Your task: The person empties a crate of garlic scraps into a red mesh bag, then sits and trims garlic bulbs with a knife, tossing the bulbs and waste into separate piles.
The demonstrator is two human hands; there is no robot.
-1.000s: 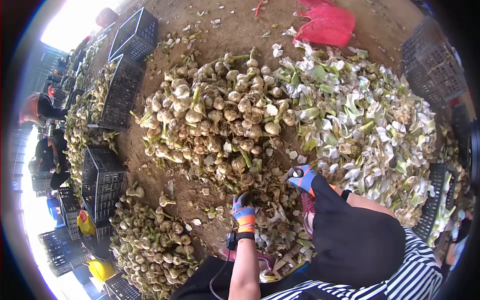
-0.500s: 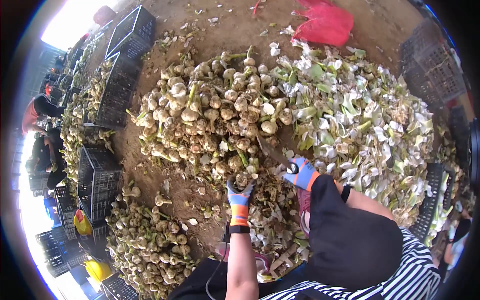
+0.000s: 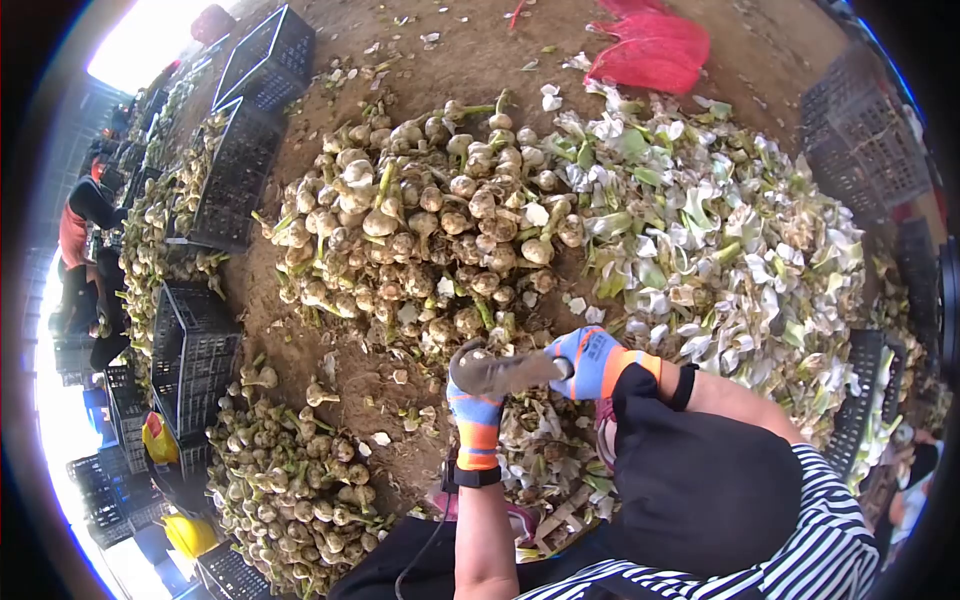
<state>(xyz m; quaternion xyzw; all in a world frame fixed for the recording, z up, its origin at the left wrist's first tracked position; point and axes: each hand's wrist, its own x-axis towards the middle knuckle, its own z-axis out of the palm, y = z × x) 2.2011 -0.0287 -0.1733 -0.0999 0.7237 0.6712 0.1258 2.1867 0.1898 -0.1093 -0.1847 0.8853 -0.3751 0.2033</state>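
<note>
My right hand [image 3: 597, 365], in a blue and orange glove, grips a knife [image 3: 515, 374] by its handle. The broad, dirty blade lies level and reaches left across the fingers of my left hand [image 3: 474, 405], which wears a matching glove. Closed fingers of that hand hold a garlic bulb [image 3: 477, 355], mostly covered by the blade and fingers. Just beyond both hands rises a heap of soil-stained garlic bulbs [image 3: 430, 225], some with green stems.
White and green peelings [image 3: 720, 250] form a wide pile at right. More garlic bulbs [image 3: 290, 490] lie at lower left. Black crates [image 3: 195, 345] line the left side, near a seated person [image 3: 90, 215]. A red net bag [image 3: 650, 50] lies at the back.
The knife has swung from pointing at the heap to lying across my left hand. My right hand has come slightly nearer to me, and the left has stayed almost in place.
</note>
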